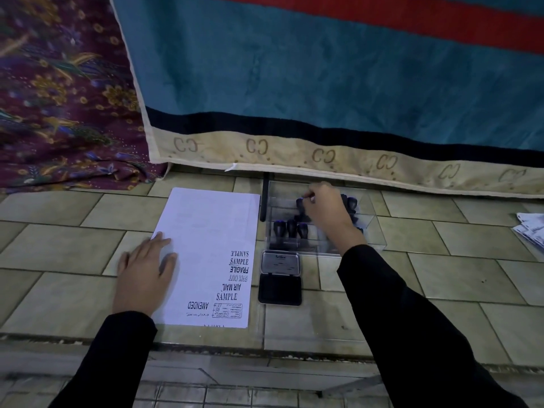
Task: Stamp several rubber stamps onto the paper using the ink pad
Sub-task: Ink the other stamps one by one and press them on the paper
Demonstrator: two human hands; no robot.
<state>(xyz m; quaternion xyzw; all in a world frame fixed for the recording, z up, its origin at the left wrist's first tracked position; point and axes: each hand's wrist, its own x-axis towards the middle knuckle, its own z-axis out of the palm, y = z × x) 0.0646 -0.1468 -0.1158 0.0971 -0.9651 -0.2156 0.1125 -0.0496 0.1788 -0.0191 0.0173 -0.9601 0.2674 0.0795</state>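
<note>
Paper (206, 231) lies on the tiles (59, 245), long axis running away from the person, far half bare, with the left hand (144, 269) pressing flat on its left edge. Just right, the ink pad (280, 288) lies open, lid (280, 262) hinged away; beyond it the right hand (323, 207) pinches an upright stamp (299, 204) in the clear tray (374, 231).

Left hand (144, 272) presses the paper (212, 231); right hand (326, 210) pinches a stamp (300, 203) in the tray (374, 231).

Tiled floor (441, 275): paper (206, 245), ink pad (280, 287), tray (373, 231)
</note>
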